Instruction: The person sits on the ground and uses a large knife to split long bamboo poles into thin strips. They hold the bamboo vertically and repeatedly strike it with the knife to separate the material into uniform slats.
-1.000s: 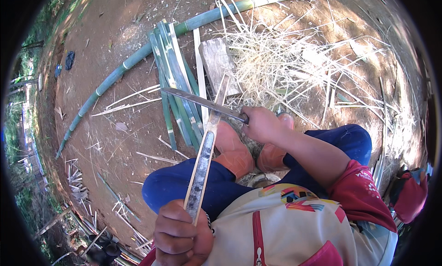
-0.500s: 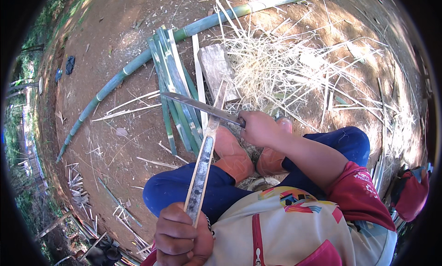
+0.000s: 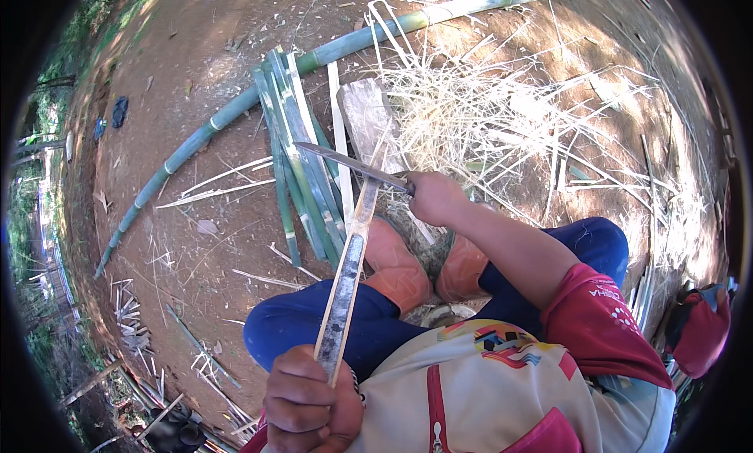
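Note:
A split bamboo strip (image 3: 345, 287), dark and whitish along its inner face, slants away from me across my left thigh. My left hand (image 3: 312, 402) is wrapped round its near end. In my right hand (image 3: 436, 199) is the handle of a long knife (image 3: 345, 160); the blade lies crosswise over the strip near its far end and points left. The strip's far end reaches over a flat wooden block (image 3: 369, 114). Whether the edge bites into the bamboo I cannot tell.
Several green split bamboo pieces (image 3: 302, 163) lie left of the block, beside a long green bamboo pole (image 3: 227, 112). Pale shavings (image 3: 471, 116) heap up to the right. My orange boots (image 3: 394, 265) are close below the block. A red bag (image 3: 698, 331) is at far right.
My right hand and the knife have moved away from me along the bamboo strip, toward its far end. My left hand and the strip stay in place.

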`<control>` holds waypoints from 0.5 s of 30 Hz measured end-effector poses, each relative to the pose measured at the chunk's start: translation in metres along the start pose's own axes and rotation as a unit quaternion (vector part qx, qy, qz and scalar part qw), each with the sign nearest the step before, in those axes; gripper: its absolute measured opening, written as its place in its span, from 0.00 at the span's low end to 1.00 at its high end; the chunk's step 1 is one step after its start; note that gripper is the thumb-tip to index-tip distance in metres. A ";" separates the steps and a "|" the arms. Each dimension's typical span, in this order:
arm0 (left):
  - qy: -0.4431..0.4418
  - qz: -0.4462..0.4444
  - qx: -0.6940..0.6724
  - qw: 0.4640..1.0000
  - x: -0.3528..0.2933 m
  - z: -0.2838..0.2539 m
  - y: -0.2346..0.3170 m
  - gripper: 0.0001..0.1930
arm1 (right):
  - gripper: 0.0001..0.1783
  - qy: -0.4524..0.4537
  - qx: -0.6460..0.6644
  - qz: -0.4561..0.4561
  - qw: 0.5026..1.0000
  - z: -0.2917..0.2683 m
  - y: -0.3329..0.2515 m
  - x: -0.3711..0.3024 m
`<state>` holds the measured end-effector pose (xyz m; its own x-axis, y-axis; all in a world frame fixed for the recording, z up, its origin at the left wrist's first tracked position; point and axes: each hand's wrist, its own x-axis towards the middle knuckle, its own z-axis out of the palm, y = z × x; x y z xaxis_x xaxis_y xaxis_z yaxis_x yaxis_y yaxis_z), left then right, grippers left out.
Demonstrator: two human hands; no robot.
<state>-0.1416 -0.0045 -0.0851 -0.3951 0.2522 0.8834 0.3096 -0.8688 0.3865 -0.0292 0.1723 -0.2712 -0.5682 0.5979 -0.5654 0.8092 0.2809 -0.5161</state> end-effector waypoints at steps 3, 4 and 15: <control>0.005 0.004 0.007 1.000 0.000 -0.001 0.001 0.17 | 0.17 -0.014 -0.004 0.042 0.999 -0.005 0.002 0.015; 0.022 -0.025 0.007 0.999 0.000 -0.003 0.006 0.17 | 0.17 -0.021 -0.005 0.062 0.998 -0.007 0.003 0.022; 0.002 -0.028 0.007 1.000 0.011 -0.009 -0.002 0.19 | 0.15 -0.014 0.025 0.014 1.000 -0.005 0.001 0.011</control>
<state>-0.1546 -0.0036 -0.0788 -0.4148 0.2987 0.8595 0.2990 -0.8474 0.4388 -0.0340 0.1826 -0.2751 -0.5502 0.5842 -0.5966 0.8164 0.2266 -0.5311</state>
